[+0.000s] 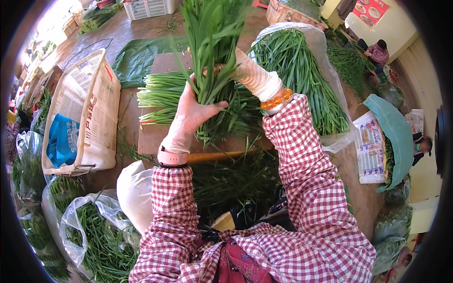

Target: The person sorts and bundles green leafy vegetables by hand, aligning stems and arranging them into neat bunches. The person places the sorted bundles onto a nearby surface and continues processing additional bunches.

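My left hand (194, 109) is curled around the lower leafy part of an upright bunch of long green leaves, which look like garlic chives (212, 42). Behind the same bunch is my right hand (235, 69), in a striped glove, its fingers partly hidden by leaves. Beneath the held bunch, more cut chives (161, 90) lie on a low brown board (148, 138), their pale stalks pointing left. A large pile of chives (293, 74) rests in an open clear plastic bag (343, 106) to the right of the board.
At the left stands a white plastic crate (106, 116) with a blue bag (63, 139) inside. A bag of loose greens (102, 237) is at lower left. Dark leaves (233, 180) lie below the board. A green sack (393, 138) covers a crate at right. A person (378, 56) sits at upper right.
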`<action>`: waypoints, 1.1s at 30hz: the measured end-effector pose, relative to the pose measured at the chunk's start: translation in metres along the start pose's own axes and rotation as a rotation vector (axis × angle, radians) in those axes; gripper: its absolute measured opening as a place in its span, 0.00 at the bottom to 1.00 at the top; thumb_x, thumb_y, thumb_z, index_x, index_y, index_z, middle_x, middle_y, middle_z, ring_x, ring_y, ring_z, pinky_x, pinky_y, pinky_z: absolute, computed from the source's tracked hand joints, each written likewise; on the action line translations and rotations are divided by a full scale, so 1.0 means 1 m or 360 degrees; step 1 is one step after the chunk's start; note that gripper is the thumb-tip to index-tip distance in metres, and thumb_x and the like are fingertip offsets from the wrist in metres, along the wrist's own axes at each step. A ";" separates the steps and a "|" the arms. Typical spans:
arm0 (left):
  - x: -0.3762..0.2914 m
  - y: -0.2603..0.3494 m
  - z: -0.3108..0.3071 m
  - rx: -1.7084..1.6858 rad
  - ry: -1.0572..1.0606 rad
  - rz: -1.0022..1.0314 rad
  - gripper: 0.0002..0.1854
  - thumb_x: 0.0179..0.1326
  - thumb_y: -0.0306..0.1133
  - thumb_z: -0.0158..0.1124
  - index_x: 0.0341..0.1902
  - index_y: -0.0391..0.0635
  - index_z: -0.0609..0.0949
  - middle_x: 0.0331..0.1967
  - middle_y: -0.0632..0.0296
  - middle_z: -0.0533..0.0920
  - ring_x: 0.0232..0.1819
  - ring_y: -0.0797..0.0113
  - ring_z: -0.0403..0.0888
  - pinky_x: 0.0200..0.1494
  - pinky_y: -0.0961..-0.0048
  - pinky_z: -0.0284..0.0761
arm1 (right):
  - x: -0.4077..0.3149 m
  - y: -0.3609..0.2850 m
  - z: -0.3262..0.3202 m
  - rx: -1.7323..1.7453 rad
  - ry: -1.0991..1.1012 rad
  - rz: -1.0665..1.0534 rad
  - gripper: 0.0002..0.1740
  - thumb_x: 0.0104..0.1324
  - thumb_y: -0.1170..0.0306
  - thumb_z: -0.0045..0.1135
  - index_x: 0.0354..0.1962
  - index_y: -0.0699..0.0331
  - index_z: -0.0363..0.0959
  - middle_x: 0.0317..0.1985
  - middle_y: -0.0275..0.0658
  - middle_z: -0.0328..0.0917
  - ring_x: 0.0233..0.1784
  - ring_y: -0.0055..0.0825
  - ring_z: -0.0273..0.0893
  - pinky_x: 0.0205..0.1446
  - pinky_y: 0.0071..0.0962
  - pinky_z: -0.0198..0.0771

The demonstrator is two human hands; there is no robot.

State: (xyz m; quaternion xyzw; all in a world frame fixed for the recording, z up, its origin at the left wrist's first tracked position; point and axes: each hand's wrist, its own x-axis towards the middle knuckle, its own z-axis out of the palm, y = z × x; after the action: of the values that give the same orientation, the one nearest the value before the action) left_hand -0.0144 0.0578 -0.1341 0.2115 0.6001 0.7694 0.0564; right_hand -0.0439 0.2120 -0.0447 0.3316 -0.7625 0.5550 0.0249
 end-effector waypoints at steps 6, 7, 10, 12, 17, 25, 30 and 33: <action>0.012 0.037 0.002 0.0709 0.0077 0.0392 0.35 0.44 0.30 0.79 0.56 0.39 0.70 0.48 0.60 0.80 0.50 0.70 0.77 0.55 0.73 0.74 | -0.014 -0.043 -0.004 0.0056 -0.0105 0.0119 0.46 0.49 0.60 0.78 0.62 0.61 0.63 0.50 0.33 0.74 0.52 0.22 0.70 0.57 0.27 0.68; 0.014 0.041 0.002 0.0501 0.0013 0.0262 0.35 0.45 0.30 0.78 0.56 0.38 0.70 0.48 0.60 0.80 0.49 0.71 0.77 0.54 0.73 0.74 | -0.014 -0.047 -0.004 0.0112 -0.0143 0.0067 0.47 0.50 0.58 0.77 0.64 0.60 0.61 0.53 0.33 0.73 0.54 0.23 0.69 0.59 0.27 0.67; 0.021 0.048 -0.003 0.0084 -0.0166 0.0118 0.32 0.50 0.31 0.75 0.57 0.39 0.71 0.47 0.60 0.81 0.49 0.72 0.77 0.52 0.74 0.74 | -0.016 -0.054 -0.004 0.0322 -0.0172 0.0112 0.51 0.52 0.54 0.75 0.68 0.60 0.56 0.58 0.35 0.70 0.60 0.24 0.65 0.64 0.29 0.63; 0.024 0.045 -0.001 0.0093 -0.0054 0.0176 0.32 0.52 0.34 0.74 0.58 0.39 0.70 0.47 0.60 0.81 0.49 0.72 0.77 0.53 0.74 0.73 | -0.015 -0.054 -0.002 0.0274 -0.0183 -0.0127 0.54 0.51 0.52 0.75 0.69 0.61 0.55 0.62 0.38 0.67 0.65 0.28 0.62 0.70 0.31 0.57; 0.030 0.032 0.007 -0.0155 -0.0273 0.0397 0.39 0.54 0.45 0.72 0.63 0.36 0.65 0.53 0.56 0.80 0.54 0.56 0.78 0.58 0.67 0.72 | -0.011 -0.055 0.017 -0.0193 0.0092 -0.0115 0.52 0.49 0.52 0.78 0.65 0.65 0.59 0.63 0.40 0.67 0.63 0.30 0.65 0.68 0.32 0.61; -0.020 0.002 -0.019 0.1657 -0.0305 -0.0097 0.63 0.40 0.46 0.79 0.74 0.39 0.49 0.63 0.39 0.67 0.65 0.45 0.67 0.65 0.59 0.67 | -0.013 -0.058 0.016 0.0297 0.0719 -0.0279 0.14 0.68 0.64 0.57 0.46 0.63 0.77 0.50 0.40 0.80 0.44 0.22 0.79 0.46 0.26 0.77; -0.029 0.014 -0.047 0.1956 -0.0599 -0.0474 0.56 0.44 0.43 0.76 0.72 0.35 0.55 0.54 0.37 0.76 0.55 0.45 0.76 0.57 0.61 0.74 | -0.032 -0.050 -0.007 0.0139 0.0490 -0.0217 0.17 0.65 0.61 0.63 0.46 0.62 0.78 0.49 0.37 0.81 0.55 0.25 0.74 0.62 0.30 0.66; -0.032 0.041 -0.060 0.2087 -0.0687 -0.0257 0.48 0.46 0.47 0.74 0.68 0.35 0.64 0.56 0.39 0.76 0.57 0.47 0.76 0.58 0.61 0.74 | -0.042 -0.050 -0.011 0.0622 0.0606 -0.0311 0.16 0.66 0.60 0.61 0.43 0.64 0.78 0.58 0.42 0.75 0.56 0.28 0.75 0.62 0.33 0.69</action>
State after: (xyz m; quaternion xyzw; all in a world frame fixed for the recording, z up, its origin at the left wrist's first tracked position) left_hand -0.0020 -0.0188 -0.1151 0.3049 0.9303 0.1822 0.0922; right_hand 0.0117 0.2333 -0.0160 0.2919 -0.5871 0.7387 0.1565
